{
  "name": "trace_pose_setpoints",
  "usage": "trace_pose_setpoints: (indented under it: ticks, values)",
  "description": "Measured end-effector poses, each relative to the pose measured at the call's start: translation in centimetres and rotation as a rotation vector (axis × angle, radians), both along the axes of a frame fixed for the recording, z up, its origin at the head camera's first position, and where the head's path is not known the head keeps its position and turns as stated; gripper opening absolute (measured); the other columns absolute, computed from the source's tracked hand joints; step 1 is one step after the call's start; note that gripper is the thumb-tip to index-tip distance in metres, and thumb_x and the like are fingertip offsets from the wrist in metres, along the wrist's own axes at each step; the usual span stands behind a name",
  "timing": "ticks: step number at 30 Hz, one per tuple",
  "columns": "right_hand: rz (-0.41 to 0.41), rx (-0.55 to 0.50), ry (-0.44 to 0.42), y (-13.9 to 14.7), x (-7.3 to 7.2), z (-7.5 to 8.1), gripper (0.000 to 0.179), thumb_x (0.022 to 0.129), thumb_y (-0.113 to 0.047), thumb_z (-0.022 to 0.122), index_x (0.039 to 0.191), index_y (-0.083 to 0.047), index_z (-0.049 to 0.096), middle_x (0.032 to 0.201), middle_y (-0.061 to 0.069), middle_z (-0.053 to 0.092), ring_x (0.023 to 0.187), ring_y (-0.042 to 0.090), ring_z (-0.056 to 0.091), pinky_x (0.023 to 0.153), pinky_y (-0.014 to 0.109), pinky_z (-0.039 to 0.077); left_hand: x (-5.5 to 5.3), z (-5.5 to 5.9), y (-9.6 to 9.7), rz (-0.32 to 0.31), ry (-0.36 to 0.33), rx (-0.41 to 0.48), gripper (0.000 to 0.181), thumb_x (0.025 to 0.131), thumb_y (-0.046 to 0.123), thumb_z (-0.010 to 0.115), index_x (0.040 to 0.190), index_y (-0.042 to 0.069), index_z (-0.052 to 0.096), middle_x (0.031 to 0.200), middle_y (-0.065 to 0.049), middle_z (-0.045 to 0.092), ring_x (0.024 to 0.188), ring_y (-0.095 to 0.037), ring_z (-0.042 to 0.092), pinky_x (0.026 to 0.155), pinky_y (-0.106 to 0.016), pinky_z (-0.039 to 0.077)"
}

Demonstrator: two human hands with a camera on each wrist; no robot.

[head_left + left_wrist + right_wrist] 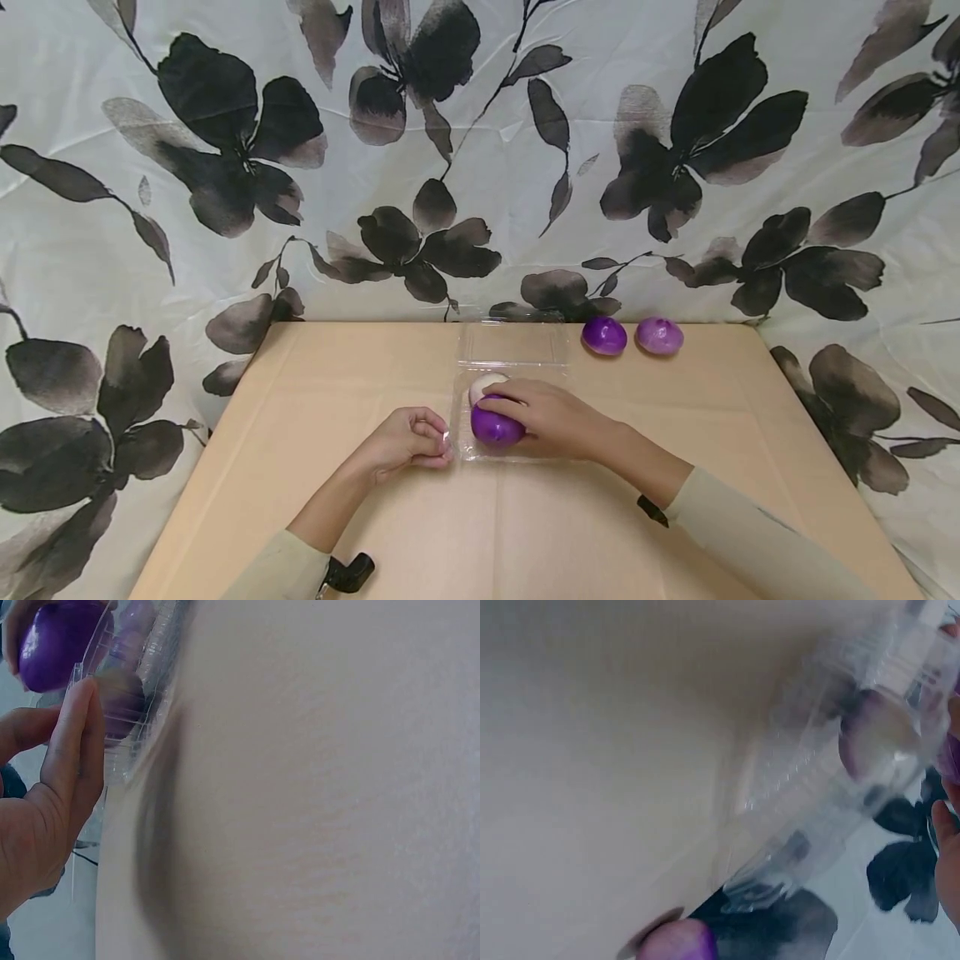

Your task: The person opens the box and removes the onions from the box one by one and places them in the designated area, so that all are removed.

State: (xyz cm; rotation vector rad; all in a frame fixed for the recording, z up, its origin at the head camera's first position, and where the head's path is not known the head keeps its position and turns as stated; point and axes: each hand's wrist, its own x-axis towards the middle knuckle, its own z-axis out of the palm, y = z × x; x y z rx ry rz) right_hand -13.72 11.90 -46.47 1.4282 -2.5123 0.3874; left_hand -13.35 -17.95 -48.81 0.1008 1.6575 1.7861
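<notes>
My right hand (558, 417) holds a glossy purple onion (497, 428) over the front part of an open clear plastic container (512, 364). Behind it, a pale, whitish onion (484, 388) shows partly, the rest covered by the fingers. The left wrist view has the held onion (60, 646) raised beside the container wall, with a pale-and-purple onion (121, 697) seen through the plastic. At the container's left edge, the thumb and fingertips of my left hand (408, 442) pinch the thin plastic. In the right wrist view an onion (877, 735) lies inside the container.
Two more onions, one deep purple (604, 336) and one lighter (659, 336), sit at the table's back edge, right of the container's raised lid (512, 342). The tan table (315, 375) meets a white cloth (525, 167) with dark flowers behind it.
</notes>
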Motion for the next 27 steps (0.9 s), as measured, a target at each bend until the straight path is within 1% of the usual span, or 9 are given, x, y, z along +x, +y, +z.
trace_pose_setpoints:
  ticks: [4,6,11,14,19,24,27]
  values:
    - [-0.071,-0.033,-0.064,1.3,0.1,0.9,0.072,0.081,-0.026,0.091,0.144,-0.017,0.058,0.148,0.006,0.057,0.138,0.027,0.054,0.118,0.045,0.051,0.0,0.0,0.0,0.003,0.005,0.004,0.027,0.089,-0.017,0.065,0.112,-0.013,0.05,0.083,-0.008,0.07,0.081,-0.024,0.077,0.082,-0.036,0.069]
    - [-0.111,-0.049,-0.108,2.1,0.1,1.3,0.073,0.081,-0.023,0.091,0.145,-0.017,0.057,0.149,0.006,0.055,0.139,0.027,0.053,0.119,0.044,0.05,-0.1,0.0,0.0,0.001,0.009,0.002,0.027,0.089,-0.017,0.065,0.112,-0.013,0.05,0.084,-0.009,0.07,0.082,-0.025,0.077,0.083,-0.036,0.069]
    - [-0.194,-0.13,-0.191,3.9,0.1,2.0,0.079,0.078,-0.017,0.092,0.147,-0.014,0.054,0.152,0.008,0.051,0.139,0.03,0.054,0.115,0.045,0.053,-0.1,0.0,0.0,-0.001,0.007,0.0,0.027,0.089,-0.017,0.064,0.112,-0.013,0.05,0.084,-0.009,0.07,0.082,-0.024,0.077,0.082,-0.035,0.069]
    - [-0.237,-0.171,-0.201,4.9,0.0,2.2,0.08,0.078,-0.014,0.092,0.148,-0.013,0.053,0.152,0.009,0.05,0.138,0.033,0.055,0.112,0.049,0.055,0.0,0.0,0.0,-0.001,0.006,0.0,0.027,0.089,-0.017,0.064,0.112,-0.013,0.051,0.084,-0.009,0.07,0.082,-0.024,0.077,0.082,-0.035,0.069]
    - [-0.306,-0.214,-0.174,6.3,-0.1,2.2,0.083,0.077,-0.01,0.092,0.149,-0.014,0.05,0.152,0.012,0.05,0.135,0.038,0.056,0.109,0.055,0.056,0.0,0.0,-0.1,-0.005,0.008,-0.003,0.027,0.089,-0.017,0.064,0.112,-0.014,0.05,0.084,-0.009,0.07,0.084,-0.026,0.077,0.082,-0.035,0.069]
    - [-0.402,-0.284,-0.189,7.9,0.0,2.1,0.085,0.075,-0.014,0.094,0.149,-0.013,0.051,0.152,0.014,0.05,0.138,0.041,0.052,0.112,0.062,0.051,0.0,-0.1,-0.3,-0.011,0.013,-0.004,0.027,0.09,-0.017,0.063,0.113,-0.014,0.05,0.084,-0.008,0.07,0.083,-0.026,0.077,0.082,-0.035,0.069]
    - [-0.465,-0.334,-0.207,9.2,0.0,1.7,0.088,0.073,-0.012,0.095,0.149,-0.012,0.051,0.153,0.015,0.05,0.141,0.042,0.048,0.114,0.065,0.047,0.0,-0.1,-0.4,-0.014,0.013,-0.002,0.026,0.09,-0.017,0.064,0.113,-0.014,0.051,0.084,-0.008,0.07,0.083,-0.025,0.077,0.082,-0.035,0.069]
